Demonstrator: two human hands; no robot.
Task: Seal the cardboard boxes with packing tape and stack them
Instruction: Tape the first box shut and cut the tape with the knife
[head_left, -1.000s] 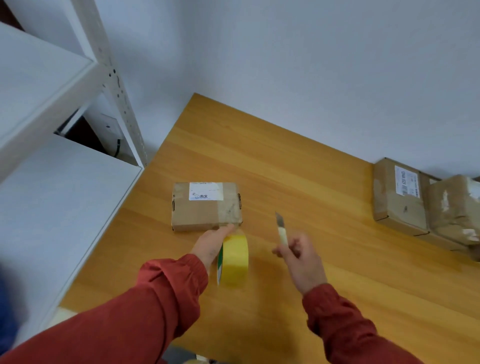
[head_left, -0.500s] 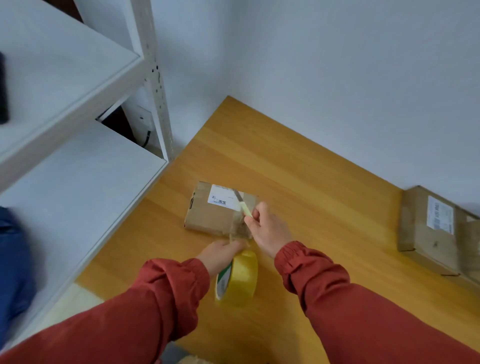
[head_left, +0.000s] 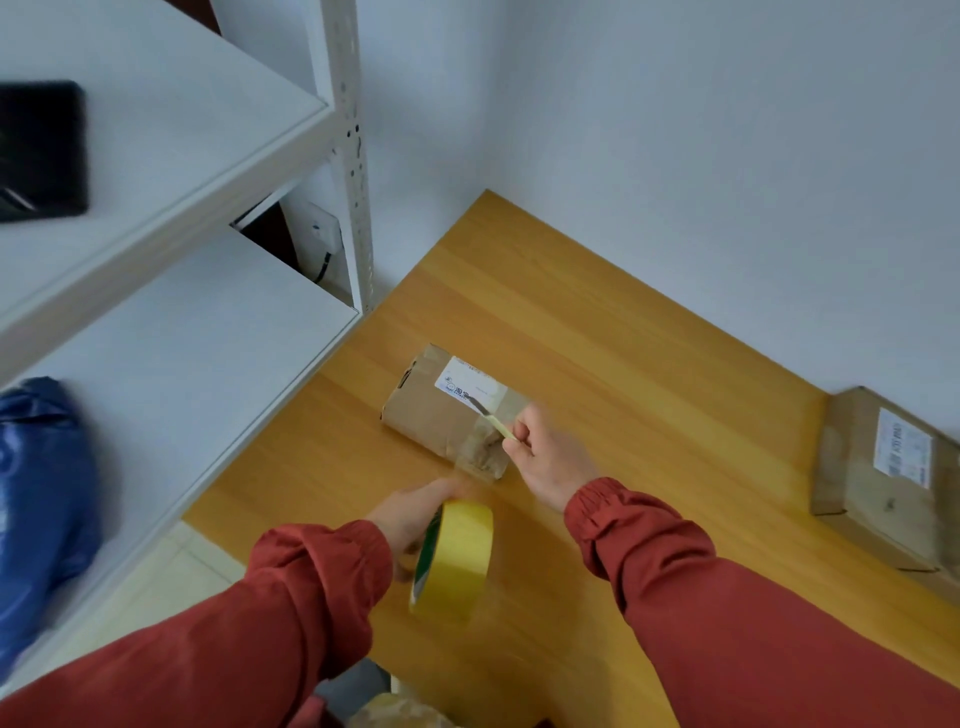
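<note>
Honey-coloured wooden tabletop (head_left: 597, 332) meets a white wall, with a white metal shelving rack (head_left: 182, 332) at its left. A small brown cardboard box with a white label (head_left: 426, 415) lies just ahead of both hands. The right hand (head_left: 550, 457) pinches a thin yellow-handled knife (head_left: 489, 417), blade over the box's taped near end. The left hand (head_left: 413, 512), blurred, grips an upright yellow roll of packing tape (head_left: 460, 558) just short of the box, its fingers mostly hidden behind the roll. Another labelled cardboard box (head_left: 872, 483) is cut off at the right edge.
</note>
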